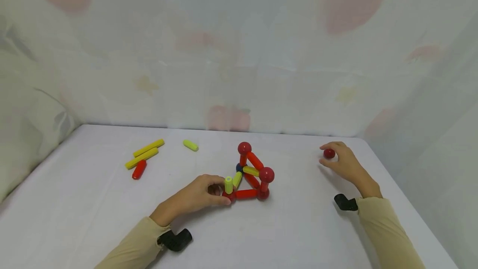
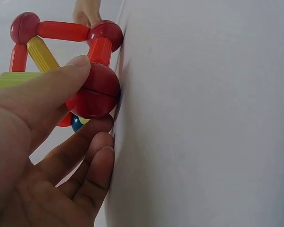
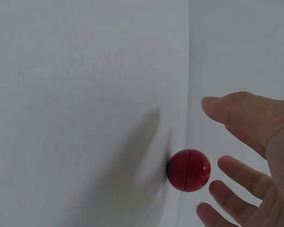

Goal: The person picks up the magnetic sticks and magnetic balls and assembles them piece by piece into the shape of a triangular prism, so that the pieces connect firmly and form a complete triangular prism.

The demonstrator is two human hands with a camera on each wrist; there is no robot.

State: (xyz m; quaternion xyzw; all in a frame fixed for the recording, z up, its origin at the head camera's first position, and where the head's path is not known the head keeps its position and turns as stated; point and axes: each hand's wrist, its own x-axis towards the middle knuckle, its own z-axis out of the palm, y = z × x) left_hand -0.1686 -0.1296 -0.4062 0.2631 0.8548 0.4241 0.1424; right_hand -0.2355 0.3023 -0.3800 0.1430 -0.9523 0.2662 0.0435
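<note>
My left hand [image 1: 198,195] pinches a red ball [image 2: 97,94] between thumb and fingers, at the near left corner of a frame of magnetic rods and balls. From that ball a lime rod [image 1: 228,185] stands upright, its top end bare. A red rod [image 1: 246,194] links it to another red ball [image 1: 263,194] on the table. Two red balls sit higher, joined by a slanting red rod [image 1: 255,160]; a blue ball [image 1: 239,167] lies low at the back. Off to the right, my right hand [image 1: 347,165] spreads thumb and fingers around a loose red ball [image 3: 189,170], with gaps showing between them.
At the left lie two yellow rods [image 1: 148,147] side by side, with a short red rod [image 1: 139,169] against them. A lime rod [image 1: 190,145] rests farther back. A pale patterned cloth [image 1: 239,74] hangs behind the white table [image 1: 298,235].
</note>
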